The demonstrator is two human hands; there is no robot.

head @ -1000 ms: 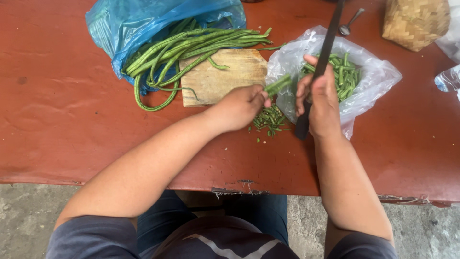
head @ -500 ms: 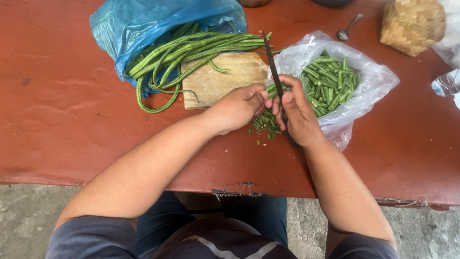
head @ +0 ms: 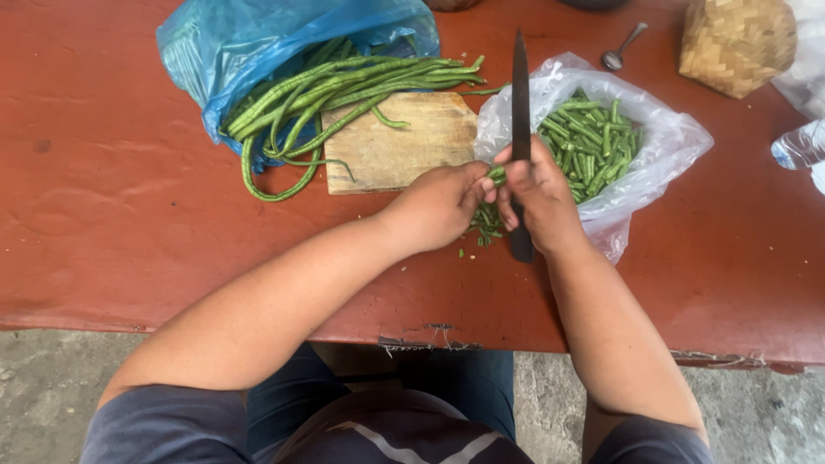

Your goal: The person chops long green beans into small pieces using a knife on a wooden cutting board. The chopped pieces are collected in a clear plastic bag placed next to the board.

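Note:
My right hand (head: 541,202) grips a dark knife (head: 520,94) with its blade pointing away from me, over the edge of a clear plastic bag (head: 670,142). Cut green bean pieces (head: 593,142) fill that bag. My left hand (head: 438,206) is closed on a short bunch of green beans (head: 496,174), held against the right hand. Small bean scraps (head: 485,225) lie on the red table (head: 103,198) under both hands. Long green beans (head: 344,90) spill from a blue plastic bag (head: 258,43) onto a wooden cutting board (head: 404,146).
A woven basket (head: 739,43) stands at the far right, a metal spoon (head: 623,47) beside it. A clear plastic bottle (head: 799,146) lies at the right edge. The table's front edge (head: 430,335) is chipped, with concrete floor below.
The knife swung from upright to tilted left over the beans, then back upright. My right hand closed in against the left hand.

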